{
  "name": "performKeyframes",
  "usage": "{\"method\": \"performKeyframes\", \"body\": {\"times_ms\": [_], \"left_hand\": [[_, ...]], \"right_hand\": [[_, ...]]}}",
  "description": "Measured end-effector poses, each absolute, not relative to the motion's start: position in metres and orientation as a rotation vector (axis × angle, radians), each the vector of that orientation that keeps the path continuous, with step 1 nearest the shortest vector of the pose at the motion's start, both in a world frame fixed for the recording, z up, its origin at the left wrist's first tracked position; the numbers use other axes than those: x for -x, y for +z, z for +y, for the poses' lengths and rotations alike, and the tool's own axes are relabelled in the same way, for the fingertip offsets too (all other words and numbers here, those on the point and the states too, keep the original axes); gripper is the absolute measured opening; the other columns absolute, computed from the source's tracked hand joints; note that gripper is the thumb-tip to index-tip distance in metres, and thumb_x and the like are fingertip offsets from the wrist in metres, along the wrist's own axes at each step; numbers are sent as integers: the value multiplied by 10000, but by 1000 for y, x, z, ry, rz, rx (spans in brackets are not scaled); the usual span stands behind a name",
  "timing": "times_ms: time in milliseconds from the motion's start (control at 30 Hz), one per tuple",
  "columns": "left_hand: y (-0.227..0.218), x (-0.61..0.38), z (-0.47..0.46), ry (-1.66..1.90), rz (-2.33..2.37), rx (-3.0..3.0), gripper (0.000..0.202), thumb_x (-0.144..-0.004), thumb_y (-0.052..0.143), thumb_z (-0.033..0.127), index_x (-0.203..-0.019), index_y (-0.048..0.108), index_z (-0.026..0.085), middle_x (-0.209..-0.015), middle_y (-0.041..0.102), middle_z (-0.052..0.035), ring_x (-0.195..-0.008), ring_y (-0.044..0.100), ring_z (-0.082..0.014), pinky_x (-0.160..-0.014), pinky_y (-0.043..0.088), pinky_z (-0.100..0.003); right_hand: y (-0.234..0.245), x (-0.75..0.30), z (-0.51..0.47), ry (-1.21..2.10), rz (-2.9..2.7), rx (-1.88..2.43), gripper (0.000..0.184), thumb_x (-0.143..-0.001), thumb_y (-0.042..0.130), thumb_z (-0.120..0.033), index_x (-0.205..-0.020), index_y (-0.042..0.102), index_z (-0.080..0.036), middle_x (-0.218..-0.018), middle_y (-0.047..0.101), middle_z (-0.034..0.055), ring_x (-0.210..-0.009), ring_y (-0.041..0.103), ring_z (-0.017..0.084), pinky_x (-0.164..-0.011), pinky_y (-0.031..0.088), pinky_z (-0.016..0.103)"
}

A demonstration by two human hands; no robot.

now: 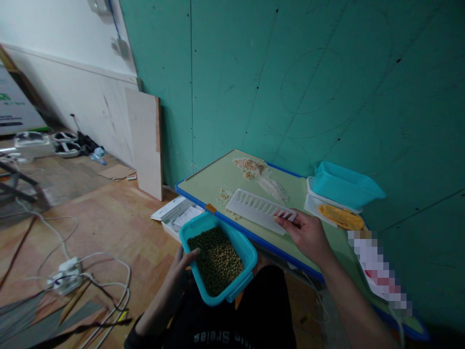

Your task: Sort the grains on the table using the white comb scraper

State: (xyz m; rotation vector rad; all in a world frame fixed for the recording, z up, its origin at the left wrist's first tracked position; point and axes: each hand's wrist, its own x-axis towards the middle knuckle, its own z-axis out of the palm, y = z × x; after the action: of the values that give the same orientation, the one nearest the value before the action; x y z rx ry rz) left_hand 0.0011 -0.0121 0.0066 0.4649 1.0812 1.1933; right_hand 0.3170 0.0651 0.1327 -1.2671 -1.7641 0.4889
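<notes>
In my left hand (pixel 183 265) I hold a turquoise plastic container (pixel 250 249) by its left side, just below the table's front edge. Dark green beans (pixel 209 245) and pale yellowish beans (pixel 228 261) fill its bottom. My right hand (pixel 303 230) grips one end of a white slotted plastic strip (pixel 254 206), which is held low over the table. Close to the strip's far end lies a small scatter of pale beans (pixel 224 195). Farther back on the table are a heap of orange and pale grains (pixel 250 167) and a streak of white grains (pixel 273 188).
The pale green table (pixel 203 182) has a blue edge and meets a green wall. At its right stand a turquoise bin (pixel 345 186), an orange cloth-like item (pixel 341 217) and a blurred-out packet (pixel 378 271). An open white box (pixel 181 215), a power strip (pixel 67 276) and cables lie on the floor.
</notes>
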Motion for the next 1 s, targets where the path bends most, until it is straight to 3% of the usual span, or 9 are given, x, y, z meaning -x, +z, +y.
{"method": "performKeyframes", "body": {"times_ms": [200, 333, 567, 800, 1000], "left_hand": [[10, -5, -11, 1203, 1093, -430, 927, -875, 885, 484, -1679, 466, 295, -1412, 817, -153, -1266, 796, -426, -846, 736, -477], [16, -5, -13, 1201, 1088, -467, 870, -907, 856, 476, -1669, 484, 281, -1430, 808, -156, -1290, 785, -416, -886, 728, -471], [20, -2, -14, 1160, 1119, -493, 863, -944, 821, 484, -1694, 447, 283, -1420, 817, -142, -1093, 857, -360, -873, 723, -458], [19, -2, -14, 1190, 1118, -474, 952, -860, 882, 531, -1686, 478, 282, -1410, 819, -157, -1140, 839, -409, -906, 715, -508], [23, -3, -15, 1168, 1111, -487, 920, -883, 873, 530, -1678, 475, 293, -1380, 831, -150, -1139, 844, -395, -894, 718, -482]], "right_hand": [[135, -317, 58, 489, -1792, 1262, 288, -947, 781, -483, -917, 857, -208, -827, 866, 74, -738, 833, 276, -682, 649, 326], [136, -322, 55, 486, -1805, 1271, 277, -957, 779, -472, -945, 862, -208, -844, 871, 76, -745, 839, 277, -689, 655, 326], [138, -324, 46, 509, -1828, 1275, 233, -963, 778, -432, -942, 858, -213, -802, 860, 55, -722, 833, 254, -685, 654, 294], [140, -315, 36, 462, -1812, 1260, 233, -955, 777, -452, -892, 855, -241, -792, 860, 52, -700, 831, 263, -637, 645, 291], [133, -306, 40, 408, -1750, 1294, 223, -982, 746, -432, -944, 856, -241, -861, 876, 60, -775, 845, 265, -713, 665, 302]]}}
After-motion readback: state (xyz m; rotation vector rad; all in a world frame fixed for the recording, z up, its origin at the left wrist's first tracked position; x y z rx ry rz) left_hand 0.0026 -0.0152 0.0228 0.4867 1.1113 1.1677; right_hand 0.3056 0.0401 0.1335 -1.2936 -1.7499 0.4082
